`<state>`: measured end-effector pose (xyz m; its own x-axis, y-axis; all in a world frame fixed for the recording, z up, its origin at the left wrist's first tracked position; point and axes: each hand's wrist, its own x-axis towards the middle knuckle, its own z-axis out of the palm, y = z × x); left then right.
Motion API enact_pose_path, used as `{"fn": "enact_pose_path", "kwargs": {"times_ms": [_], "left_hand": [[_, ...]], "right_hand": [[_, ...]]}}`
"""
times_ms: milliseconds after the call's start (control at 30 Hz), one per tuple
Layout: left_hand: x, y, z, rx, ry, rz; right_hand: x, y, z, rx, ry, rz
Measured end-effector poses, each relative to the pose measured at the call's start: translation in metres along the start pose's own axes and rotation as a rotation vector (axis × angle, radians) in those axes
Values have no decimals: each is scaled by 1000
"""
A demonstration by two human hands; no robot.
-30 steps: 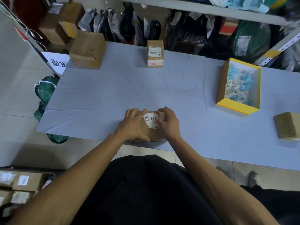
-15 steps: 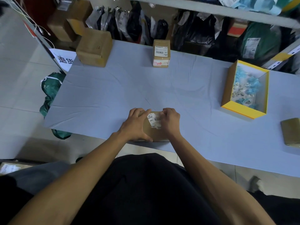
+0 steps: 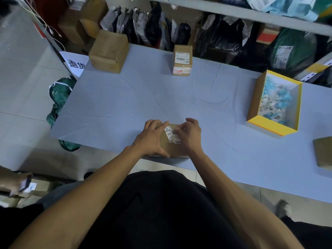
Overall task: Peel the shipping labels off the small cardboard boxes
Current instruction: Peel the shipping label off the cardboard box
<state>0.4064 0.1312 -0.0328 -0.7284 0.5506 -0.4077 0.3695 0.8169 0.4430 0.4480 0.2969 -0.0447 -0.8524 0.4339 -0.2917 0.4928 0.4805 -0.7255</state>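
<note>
- Cardboard box sits at the table's near edge, under both hands.
- Left hand lies over the box's left side, fingers nearly straight, bracing it.
- Right hand — flat on the box half a second ago — now pinches the torn label, fingers curled, lifting an edge.
- Judgement: peeling has begun; the labelled box at the far edge remains untouched.

Pale blue-grey cloth-covered table, plain all over. Brown small cardboard box carries a white shipping label with black print. Another brown labelled box at the back shows a white label with black barcode and a white-and-red sticker. Bright yellow-rimmed open tray box holds light blue and white scraps. Plain brown cube box sits far left.
</note>
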Motion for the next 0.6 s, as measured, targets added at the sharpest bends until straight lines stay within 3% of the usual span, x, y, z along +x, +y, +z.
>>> {"fn": "enact_pose_path", "kwargs": {"times_ms": [333, 600], "left_hand": [[-8, -6, 4, -71, 39, -27], [-7, -13, 8, -61, 42, -12]], "right_hand": [[-5, 1, -4, -165, 97, -59], [-3, -6, -23, 168, -5, 182]]}}
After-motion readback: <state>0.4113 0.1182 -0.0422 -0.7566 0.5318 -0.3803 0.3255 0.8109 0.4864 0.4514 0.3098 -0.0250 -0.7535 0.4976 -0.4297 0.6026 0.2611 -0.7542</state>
